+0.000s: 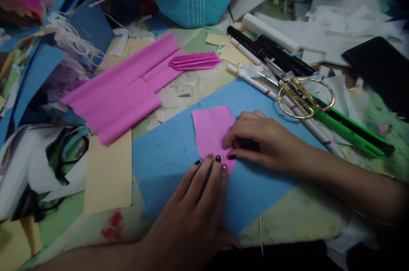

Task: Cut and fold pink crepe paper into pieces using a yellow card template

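A small pink paper piece (211, 128) with uneven edges lies on a blue sheet (166, 156). My left hand (200, 196) rests flat over the blue sheet, its fingertips pressing on the lower edge of the pink piece. On the right side of that piece, my right hand (258, 139) has its fingers curled, with thumb and index fingertip close together at the pink paper. Up and to the left lies a larger pink paper (118, 96), and a narrow folded pink strip (194, 61) overlaps its right end.
Gold-handled scissors (295, 87) lie on markers (252, 45) at the right, beside a green cutter (354, 132). A black flat object (378, 73) is farther right. Beige card (108, 173) and white scraps lie at the left. A turquoise round piece (198, 0) stands at the back.
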A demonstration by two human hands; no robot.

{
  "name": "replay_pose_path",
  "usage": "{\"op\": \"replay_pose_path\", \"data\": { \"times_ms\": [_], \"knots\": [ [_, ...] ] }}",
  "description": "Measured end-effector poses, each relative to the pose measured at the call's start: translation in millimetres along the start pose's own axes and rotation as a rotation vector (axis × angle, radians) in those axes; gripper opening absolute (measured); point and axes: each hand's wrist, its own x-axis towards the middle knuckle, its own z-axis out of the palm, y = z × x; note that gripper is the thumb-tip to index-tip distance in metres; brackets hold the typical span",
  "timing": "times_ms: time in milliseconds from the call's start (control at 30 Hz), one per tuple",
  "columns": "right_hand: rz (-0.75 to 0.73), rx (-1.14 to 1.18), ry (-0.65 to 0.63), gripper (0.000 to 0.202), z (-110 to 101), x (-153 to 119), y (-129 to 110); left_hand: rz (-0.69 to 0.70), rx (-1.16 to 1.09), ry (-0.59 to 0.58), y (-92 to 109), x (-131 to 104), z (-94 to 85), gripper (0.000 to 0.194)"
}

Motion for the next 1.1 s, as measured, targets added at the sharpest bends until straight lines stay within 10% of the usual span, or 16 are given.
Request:
{"op": "replay_pose_path", "data": {
  "times_ms": [1100],
  "knots": [
    [-0.104,-0.029,0.015,0.023,2.9,-2.1,2.6,0.017,0.0,-0.031,1.8,-6.4,-1.9,0.095]
  ]
}}
